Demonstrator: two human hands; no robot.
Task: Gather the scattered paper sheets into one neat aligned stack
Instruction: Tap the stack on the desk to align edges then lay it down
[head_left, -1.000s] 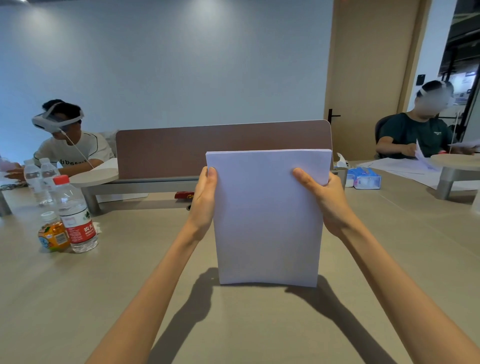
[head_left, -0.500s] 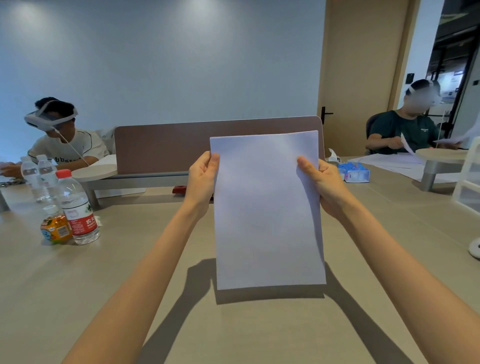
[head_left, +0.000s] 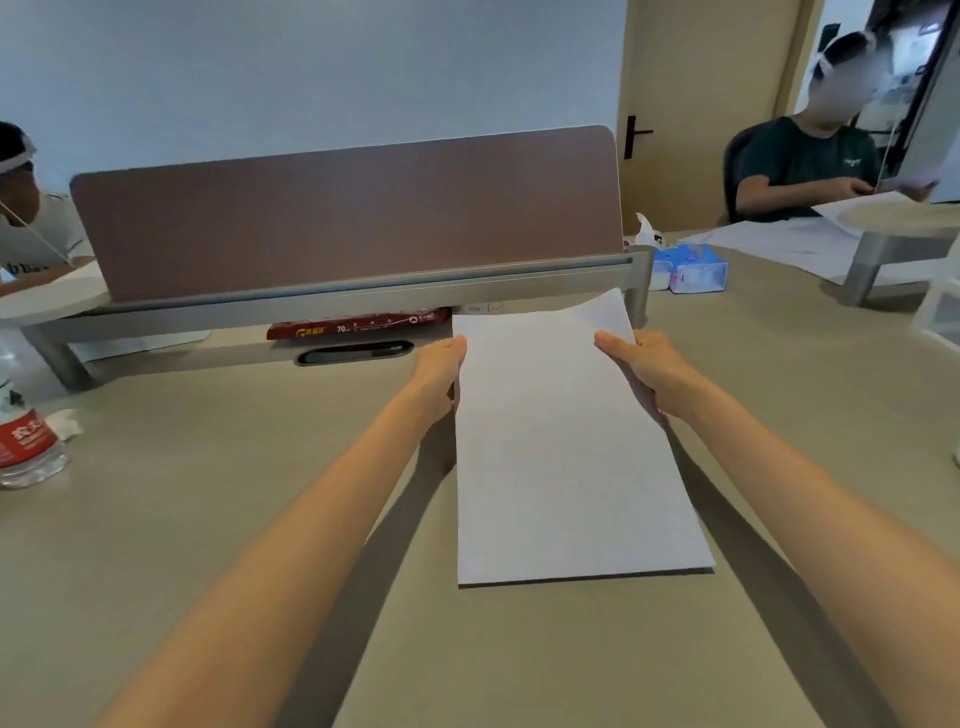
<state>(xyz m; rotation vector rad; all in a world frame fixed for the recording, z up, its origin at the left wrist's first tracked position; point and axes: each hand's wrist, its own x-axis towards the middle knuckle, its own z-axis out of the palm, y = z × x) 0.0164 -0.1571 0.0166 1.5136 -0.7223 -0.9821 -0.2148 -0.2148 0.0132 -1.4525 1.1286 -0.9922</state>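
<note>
A stack of white paper sheets (head_left: 561, 447) lies almost flat on the beige table (head_left: 208, 493), its near edge resting on the surface and its edges aligned. My left hand (head_left: 439, 376) grips the stack's left edge near the far end. My right hand (head_left: 641, 371) grips the right edge opposite, with the thumb on top. The far right corner of the stack curls up slightly toward the divider rail.
A brown desk divider (head_left: 348, 218) on a grey rail stands just beyond the paper, with a red packet (head_left: 358, 327) under it. A water bottle (head_left: 26, 441) stands at the left edge, a blue tissue pack (head_left: 691, 270) at right. Two seated people work at the far corners.
The stack was held upright on its lower edge; both hands have now lowered it forward and down until it lies nearly flat on the table. The camera has tilted down and moved closer.
</note>
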